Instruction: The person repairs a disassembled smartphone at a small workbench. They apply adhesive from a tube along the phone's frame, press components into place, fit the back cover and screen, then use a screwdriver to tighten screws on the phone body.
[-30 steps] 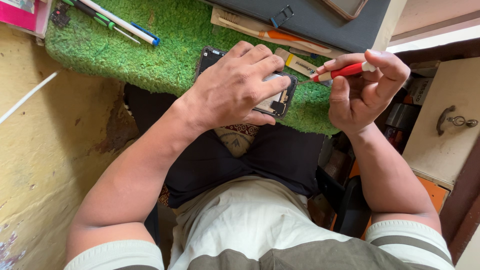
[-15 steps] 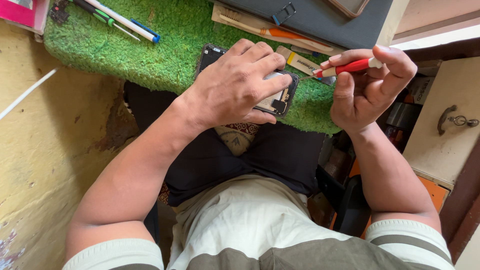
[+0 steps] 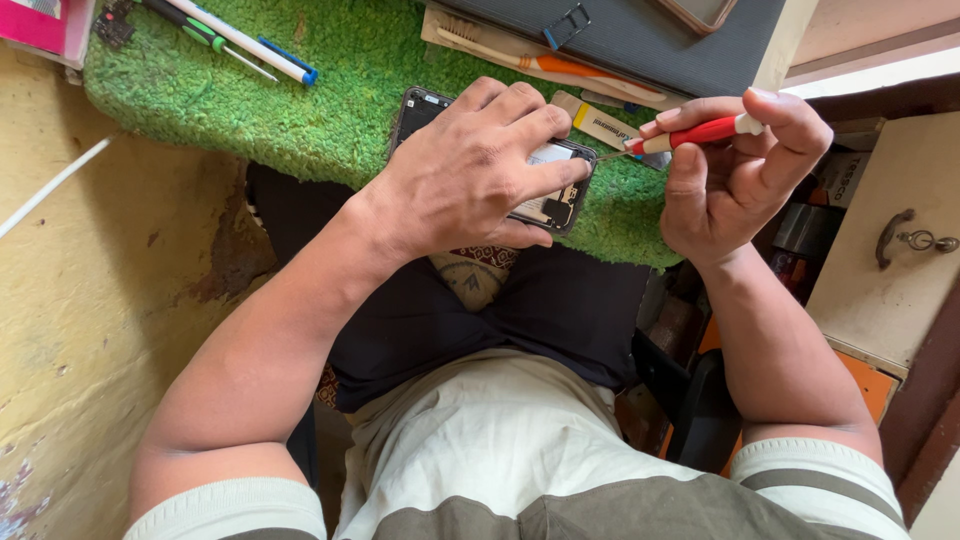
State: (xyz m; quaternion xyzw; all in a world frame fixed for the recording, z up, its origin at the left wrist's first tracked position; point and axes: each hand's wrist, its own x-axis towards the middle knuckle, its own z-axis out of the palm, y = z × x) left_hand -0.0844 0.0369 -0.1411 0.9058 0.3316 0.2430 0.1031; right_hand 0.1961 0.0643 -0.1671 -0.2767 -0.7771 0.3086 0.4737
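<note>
My left hand (image 3: 478, 165) lies flat over an opened black phone (image 3: 560, 200) on the green turf mat (image 3: 330, 110), pressing it down; most of the phone is hidden under the fingers. My right hand (image 3: 735, 175) pinches a small red-handled screwdriver (image 3: 700, 133) between thumb and fingers. Its thin metal tip points left at the phone's right end, close to my left fingertips.
Green and blue-capped tools (image 3: 235, 38) lie at the mat's far left. A toothbrush (image 3: 520, 55) and a dark case (image 3: 630, 40) sit at the back. A small yellow-labelled strip (image 3: 600, 125) lies beside the phone. A cream drawer with a handle (image 3: 900, 235) stands right.
My right hand has tilted the screwdriver slightly and brought its tip a little closer to the phone's end. The left hand stays put on the phone.
</note>
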